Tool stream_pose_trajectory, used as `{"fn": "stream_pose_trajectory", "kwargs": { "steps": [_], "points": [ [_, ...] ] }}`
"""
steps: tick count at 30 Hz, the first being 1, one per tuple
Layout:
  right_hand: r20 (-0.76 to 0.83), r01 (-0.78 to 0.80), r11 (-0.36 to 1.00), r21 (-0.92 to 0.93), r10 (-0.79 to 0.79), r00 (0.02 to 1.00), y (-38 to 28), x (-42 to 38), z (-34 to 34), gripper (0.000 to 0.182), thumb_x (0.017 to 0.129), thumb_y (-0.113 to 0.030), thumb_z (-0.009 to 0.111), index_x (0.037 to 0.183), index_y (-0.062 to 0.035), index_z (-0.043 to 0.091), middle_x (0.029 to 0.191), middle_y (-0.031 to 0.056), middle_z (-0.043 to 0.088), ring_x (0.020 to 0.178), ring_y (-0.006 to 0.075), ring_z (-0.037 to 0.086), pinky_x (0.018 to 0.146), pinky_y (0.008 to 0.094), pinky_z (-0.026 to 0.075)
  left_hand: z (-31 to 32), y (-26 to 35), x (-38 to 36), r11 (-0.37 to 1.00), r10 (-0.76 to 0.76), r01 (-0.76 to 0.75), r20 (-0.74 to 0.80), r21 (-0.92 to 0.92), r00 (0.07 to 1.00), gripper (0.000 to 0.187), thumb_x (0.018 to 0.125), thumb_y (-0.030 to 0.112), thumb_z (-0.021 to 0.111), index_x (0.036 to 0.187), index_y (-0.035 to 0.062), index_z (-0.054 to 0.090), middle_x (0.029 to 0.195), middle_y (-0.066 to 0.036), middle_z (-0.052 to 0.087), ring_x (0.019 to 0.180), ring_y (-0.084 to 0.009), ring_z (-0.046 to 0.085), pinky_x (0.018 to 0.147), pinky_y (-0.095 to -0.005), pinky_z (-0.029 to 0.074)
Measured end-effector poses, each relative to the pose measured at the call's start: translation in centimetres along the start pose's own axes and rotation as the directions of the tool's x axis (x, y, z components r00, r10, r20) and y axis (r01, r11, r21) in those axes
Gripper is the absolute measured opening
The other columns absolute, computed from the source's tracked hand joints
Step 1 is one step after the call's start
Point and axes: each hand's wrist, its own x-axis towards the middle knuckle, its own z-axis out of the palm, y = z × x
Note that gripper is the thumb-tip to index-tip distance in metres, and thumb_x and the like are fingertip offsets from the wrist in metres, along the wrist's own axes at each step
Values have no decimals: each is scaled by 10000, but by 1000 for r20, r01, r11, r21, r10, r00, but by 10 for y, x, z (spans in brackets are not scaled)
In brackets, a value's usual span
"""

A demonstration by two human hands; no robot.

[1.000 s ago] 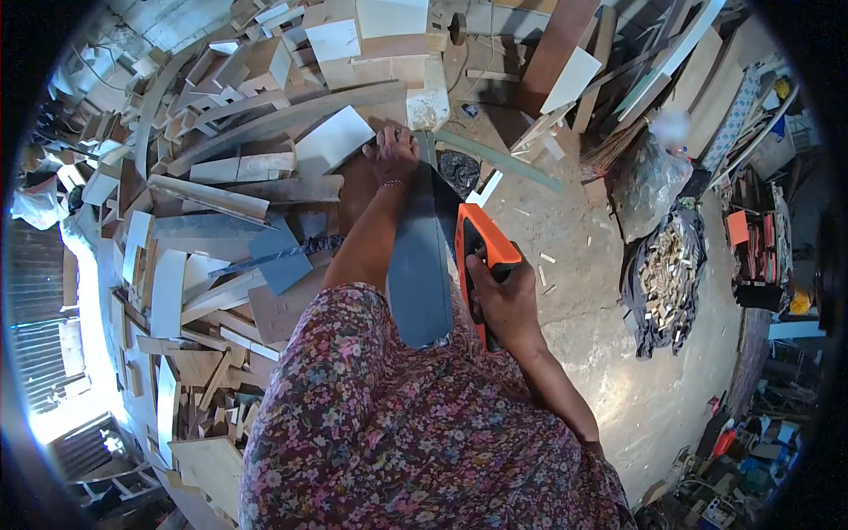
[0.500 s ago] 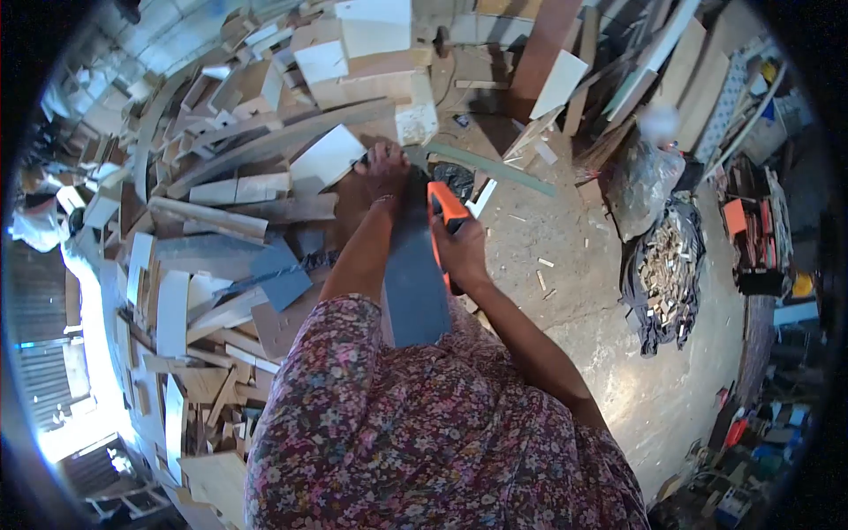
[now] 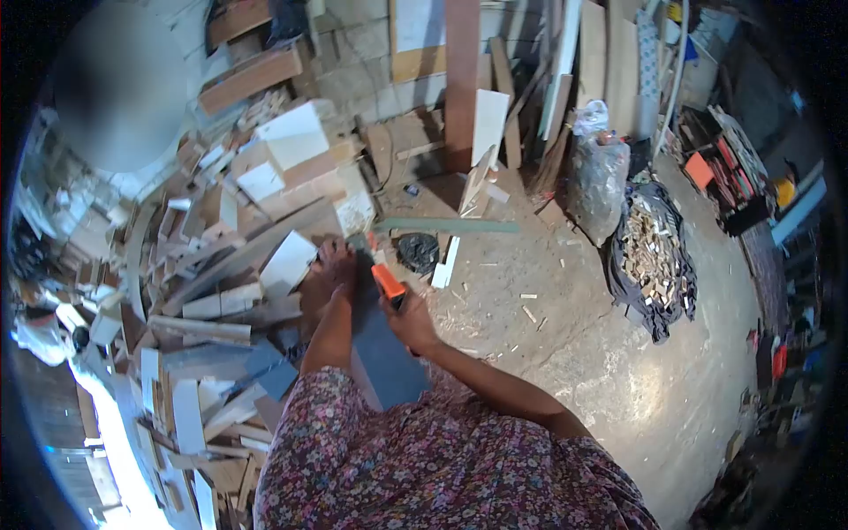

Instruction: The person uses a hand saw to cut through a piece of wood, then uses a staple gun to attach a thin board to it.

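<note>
A grey-blue board (image 3: pixel 389 358) runs from my lap toward the wood pile. My left hand (image 3: pixel 336 261) presses flat on its far end, beside a white panel (image 3: pixel 287 261). My right hand (image 3: pixel 408 322) grips the orange handle of a hand saw (image 3: pixel 387 284), pushed far forward along the board's right edge. The blade is mostly hidden behind hand and board. My flowered dress fills the bottom of the view.
A large heap of wood offcuts (image 3: pixel 203 291) lies to the left. Planks lean on the back wall (image 3: pixel 459 79). A plastic sack (image 3: pixel 596 181) and a dark cloth full of small wood scraps (image 3: pixel 649 256) sit right. Concrete floor (image 3: pixel 618 371) spreads right.
My right hand has pushed the saw forward along the board, from near my lap to close to my left hand. My head has lifted, showing more of the back wall.
</note>
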Motion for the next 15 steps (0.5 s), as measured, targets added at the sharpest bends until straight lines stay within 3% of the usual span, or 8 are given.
{"fn": "stream_pose_trajectory", "kwargs": {
  "steps": [3,5,8,12,15],
  "points": [
    [42,-60,998,35,58,997,1,0,0,267,787,-185,592,910,27,486,696,254,553,718,427,567,567,427,439,-2,3,3,997,-17,14,42,70,999,292,762,329,520,995,155,545,1055,-78,471,1039,-263,445,788,-559,328],
    [57,-20,997,-71,24,998,1,0,-1,290,792,-198,586,951,16,471,689,259,549,730,432,563,562,438,435,2,-1,1,996,-36,29,80,89,996,300,768,335,515,1009,159,545,1066,-84,469,1044,-270,446,777,-566,335],
    [100,-90,994,-68,96,990,3,1,-1,322,792,-216,586,988,2,452,679,254,548,731,431,565,563,447,436,0,1,2,995,-33,25,85,95,996,310,773,338,514,1024,158,542,1075,-90,466,1048,-273,449,783,-563,335],
    [134,-169,972,-165,191,972,-10,2,-10,328,794,-237,589,981,-8,447,665,245,545,699,419,574,551,443,434,12,-6,1,996,17,-16,-7,89,1000,311,772,333,517,1028,159,545,1070,-89,469,1037,-268,456,783,-551,339],
    [140,-143,975,-171,168,976,-1,2,-9,328,797,-244,587,977,-12,441,667,241,548,683,413,578,539,439,434,9,-4,1,998,22,-22,-13,63,1000,310,763,327,526,1022,157,548,1063,-83,474,1022,-265,464,780,-537,342]
  ]
}}
